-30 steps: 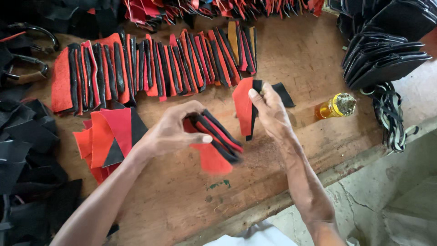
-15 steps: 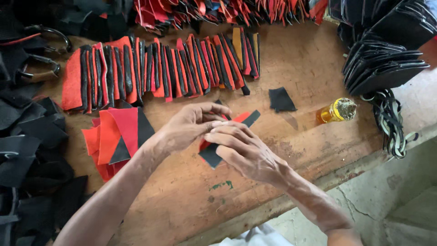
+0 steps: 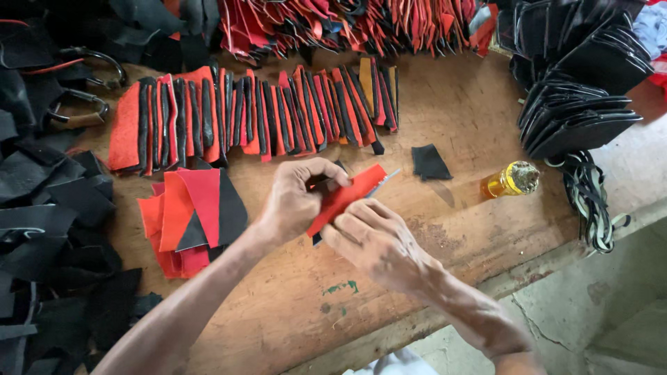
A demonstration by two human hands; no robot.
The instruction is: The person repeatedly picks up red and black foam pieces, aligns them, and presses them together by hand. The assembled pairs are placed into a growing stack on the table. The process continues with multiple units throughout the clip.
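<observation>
Together, left hand (image 3: 295,201) and right hand (image 3: 372,239) pinch a thin red leather piece (image 3: 345,196) above the wooden desk (image 3: 458,125); it looks light, floppy, best gripped by edges.

My left hand (image 3: 295,201) and right hand (image 3: 372,243) cover much of the red piece (image 3: 345,196). At twelve o'clock the far heap (image 3: 347,24) runs off the edge.

You are looking down at a worn wooden bench (image 3: 458,118), scratched and stained, with green paint flecks near its front edge. Past that edge, at lower right, lies a cracked grey concrete floor (image 3: 604,312). Even, soft light falls across the wood.
</observation>
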